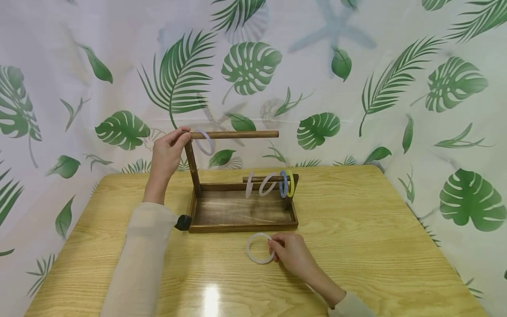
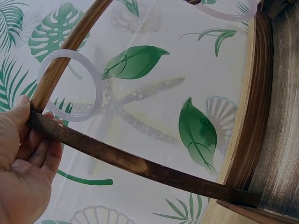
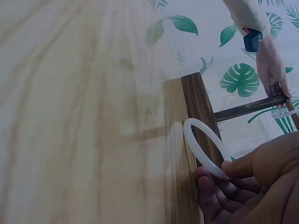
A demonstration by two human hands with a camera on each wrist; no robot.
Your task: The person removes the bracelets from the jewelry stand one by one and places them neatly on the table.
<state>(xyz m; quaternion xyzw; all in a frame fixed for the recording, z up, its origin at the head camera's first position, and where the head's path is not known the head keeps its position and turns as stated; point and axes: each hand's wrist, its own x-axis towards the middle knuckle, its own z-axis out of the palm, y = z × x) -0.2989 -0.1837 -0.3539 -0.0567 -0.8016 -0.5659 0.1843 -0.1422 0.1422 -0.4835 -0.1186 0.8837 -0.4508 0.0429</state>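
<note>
At the upper left corner of a dark wooden bangle stand (image 1: 243,229), my left hand (image 1: 167,152) grips the joint of post and upper rod (image 1: 245,134). A pale lavender bangle (image 2: 99,88) hangs on that rod close to the fingers. My right hand (image 1: 295,255) pinches a white bangle (image 1: 248,253) between thumb and fingers, in front of the stand's tray; the right wrist view shows the pinched white bangle (image 3: 193,148) tilted. On the lower rod (image 1: 259,179) hang a pinkish bangle (image 1: 248,188), a whitish bangle (image 1: 262,192), a blue bangle (image 1: 283,190) and a yellow bangle (image 1: 292,188).
The stand is on a light wood-grain table (image 1: 356,255). Behind and beside the table hangs a white leaf-print cloth (image 1: 285,26). The upper rod's right end is free, as is the lower rod's left end. A black wrist device (image 1: 183,223) sits at the left sleeve.
</note>
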